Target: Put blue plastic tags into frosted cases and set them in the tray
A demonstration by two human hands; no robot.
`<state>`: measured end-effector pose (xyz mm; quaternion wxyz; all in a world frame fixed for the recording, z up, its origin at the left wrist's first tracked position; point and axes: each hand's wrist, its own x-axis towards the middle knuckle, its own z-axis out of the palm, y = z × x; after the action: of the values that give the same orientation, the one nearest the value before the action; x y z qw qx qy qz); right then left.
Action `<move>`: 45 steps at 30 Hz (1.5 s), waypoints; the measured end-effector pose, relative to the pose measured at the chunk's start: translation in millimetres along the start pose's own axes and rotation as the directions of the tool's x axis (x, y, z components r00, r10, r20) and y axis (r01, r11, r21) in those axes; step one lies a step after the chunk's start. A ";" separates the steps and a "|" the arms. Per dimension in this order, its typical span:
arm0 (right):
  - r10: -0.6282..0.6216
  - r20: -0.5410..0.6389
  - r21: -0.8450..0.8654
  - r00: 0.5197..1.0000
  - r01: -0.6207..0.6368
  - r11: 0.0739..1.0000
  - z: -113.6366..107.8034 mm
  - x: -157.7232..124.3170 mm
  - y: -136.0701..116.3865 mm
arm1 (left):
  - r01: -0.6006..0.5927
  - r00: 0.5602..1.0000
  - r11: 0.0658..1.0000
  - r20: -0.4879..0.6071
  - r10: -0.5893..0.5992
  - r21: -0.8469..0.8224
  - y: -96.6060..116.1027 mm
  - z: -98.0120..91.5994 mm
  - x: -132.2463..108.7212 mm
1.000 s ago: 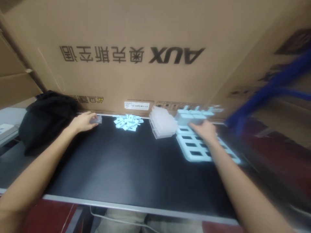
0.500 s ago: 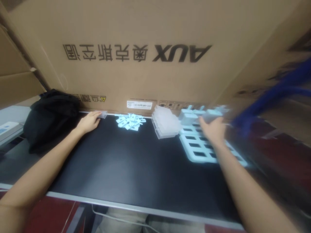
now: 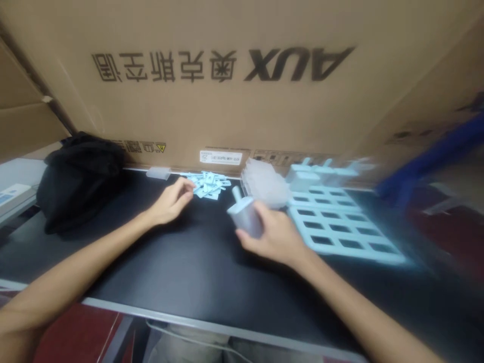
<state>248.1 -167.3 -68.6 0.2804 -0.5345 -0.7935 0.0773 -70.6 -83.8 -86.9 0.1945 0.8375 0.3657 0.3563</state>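
My right hand [image 3: 274, 232] is closed around a popsicle mold [image 3: 245, 217], a translucent cup with a light-blue lid and a stick handle, held tilted above the black table. My left hand [image 3: 170, 201] is at the left edge of a pile of flat light-blue popsicle-mold handles [image 3: 209, 185]. Its fingers are loosely curled with a gap to the thumb, and I see nothing held in them. Behind my right hand are stacked translucent mold cups [image 3: 262, 181]. To the right lies a light-blue rack [image 3: 317, 248] with rectangular openings, and several assembled molds [image 3: 306, 179] stand at its far end.
A small clear plastic piece [image 3: 159, 173] lies at the table's back edge. A black bag [image 3: 81, 181] sits on the left. The large cardboard box [image 3: 227, 116] walls off the back, and a blurred blue bar [image 3: 427, 161] slants at the right.
My right hand has come from the rack's far end to the table's middle, bringing a popsicle mold. My left hand has left the clear plastic piece and moved right to the handle pile.
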 end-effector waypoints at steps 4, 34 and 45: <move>-0.070 0.263 -0.047 0.962 0.085 0.995 22.3 -6.5 -14.6 | -0.046 0.994 0.955 0.081 0.073 -0.292 42.8 33.5 -5.6; -0.048 0.374 -0.067 0.926 0.079 0.995 19.9 -5.6 -14.2 | 0.315 0.947 0.867 -0.072 -0.312 0.385 -47.2 3.7 28.2; -0.033 0.409 -0.075 0.912 0.070 0.995 16.4 -4.2 -16.0 | 0.222 0.972 0.833 -0.048 -0.229 0.507 -40.7 -19.0 13.0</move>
<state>227.7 -174.8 -77.0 0.0872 -0.4974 -0.8510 0.1443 -97.7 -46.1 -92.2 0.0100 0.8126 0.5413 0.2156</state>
